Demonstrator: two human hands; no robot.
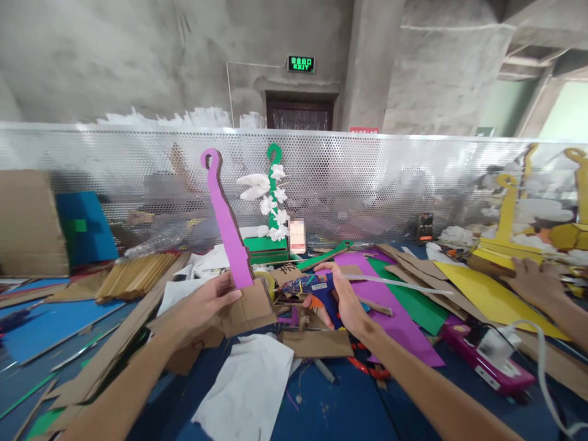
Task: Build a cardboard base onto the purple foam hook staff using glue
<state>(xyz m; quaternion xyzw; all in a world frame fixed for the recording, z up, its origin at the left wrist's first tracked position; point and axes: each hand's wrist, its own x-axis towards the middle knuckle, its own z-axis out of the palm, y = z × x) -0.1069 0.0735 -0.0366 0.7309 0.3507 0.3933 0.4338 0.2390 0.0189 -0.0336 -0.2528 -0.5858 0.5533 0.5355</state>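
Observation:
My left hand (pixel 215 300) is closed on the lower end of a cardboard stand, a tall purple strip (pixel 225 220) with a curled top rising from a brown cardboard base (pixel 250 306). In my right hand (pixel 342 300) is a blue hot glue gun (pixel 327 298) with an orange trigger and a long clear glue stick out of its back. Its nozzle points left at the base; whether it touches is hard to see. Behind stands a green stand (pixel 264 245) with white flowers. A crumpled white sheet (pixel 248 386) lies in front of me.
Purple card (pixel 381 306), yellow card (pixel 487 300) and cardboard scraps cover the right side. A magenta power strip (pixel 489 361) with a white plug lies near the right. Another person's hand (pixel 539 282) is beside a yellow stand (pixel 508 226). A perforated metal panel (pixel 340 177) closes off the back.

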